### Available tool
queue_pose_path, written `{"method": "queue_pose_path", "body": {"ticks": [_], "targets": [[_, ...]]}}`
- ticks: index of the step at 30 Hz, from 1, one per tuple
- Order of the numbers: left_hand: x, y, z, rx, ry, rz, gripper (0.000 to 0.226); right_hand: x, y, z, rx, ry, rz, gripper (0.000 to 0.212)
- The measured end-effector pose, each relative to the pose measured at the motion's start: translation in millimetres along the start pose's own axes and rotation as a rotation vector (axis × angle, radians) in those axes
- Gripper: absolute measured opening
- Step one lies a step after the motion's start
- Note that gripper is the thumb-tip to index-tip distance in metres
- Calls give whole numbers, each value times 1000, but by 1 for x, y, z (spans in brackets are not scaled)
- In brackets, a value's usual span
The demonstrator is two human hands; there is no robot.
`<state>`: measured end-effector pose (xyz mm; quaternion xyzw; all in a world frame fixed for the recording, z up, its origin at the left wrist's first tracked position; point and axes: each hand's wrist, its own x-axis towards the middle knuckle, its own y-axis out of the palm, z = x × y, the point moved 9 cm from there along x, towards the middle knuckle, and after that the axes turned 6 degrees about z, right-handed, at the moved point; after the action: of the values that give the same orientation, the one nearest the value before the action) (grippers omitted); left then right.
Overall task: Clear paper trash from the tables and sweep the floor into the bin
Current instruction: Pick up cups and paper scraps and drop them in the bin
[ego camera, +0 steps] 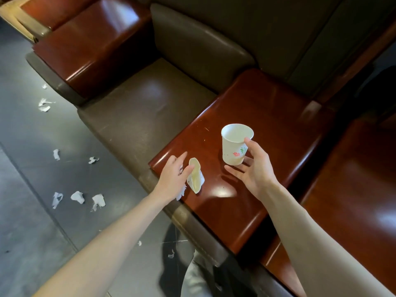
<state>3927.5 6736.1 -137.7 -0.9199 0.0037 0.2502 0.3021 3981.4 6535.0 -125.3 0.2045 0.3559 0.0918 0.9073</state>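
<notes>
Currently both hands are over the red-brown worktop [267, 125] at centre right of the frame, each going for a piece of trash. The right hand [255, 168] is open. Its thumb touches the side of the upright cup [233, 146] just under the rim, and its fingers are spread low in front of the base, not yet wrapped round. The left hand [173, 179], at the worktop's lower-left edge, is also open, with its fingers stretched out. Its thumb rests against the crushed cup [196, 176], which lies on its side. A bit of tissue [181, 192] shows from under the palm; whether the hand holds it I cannot tell.

The step in hand looks like picking up both cups. To do it well, the right fingers should close round the lower half of the cup with light pressure, since thin paper buckles easily. The cup should stay level in case any liquid is left inside, which the view does not show. The left hand would do best to gather the tissue and the crushed cup in one scoop, drawing them inward so nothing slides off the edge onto the floor [32, 146].

Paper scraps [77, 197] lie scattered over the floor at left, still to be swept. No bin is in view.
</notes>
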Motion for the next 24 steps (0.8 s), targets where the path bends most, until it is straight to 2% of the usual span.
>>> {"method": "queue_pose_path", "body": {"ticks": [3, 6, 10, 12, 16, 20, 24], "targets": [[7, 11, 2, -10, -29, 7, 65, -4, -10, -2, -5, 7, -22, 48], [14, 13, -1, 60, 15, -28, 46, -4, -17, -5, 10, 16, -50, 50], [23, 12, -1, -4, -5, -16, 24, -2, -17, -3, 37, 9, -74, 51], [30, 11, -6, -4, -8, 25, 22, -1, -14, 1, 50, -2, -83, 51], [43, 14, -9, 148, 25, 141, 30, 2, -11, 11, 108, -41, -115, 49], [47, 21, -1, 115, -5, 242, 14, 3, -17, 14, 144, -62, -149, 50], [59, 12, -31, 83, 52, 221, 9, -4, -21, 17, 194, -79, -175, 51]]}}
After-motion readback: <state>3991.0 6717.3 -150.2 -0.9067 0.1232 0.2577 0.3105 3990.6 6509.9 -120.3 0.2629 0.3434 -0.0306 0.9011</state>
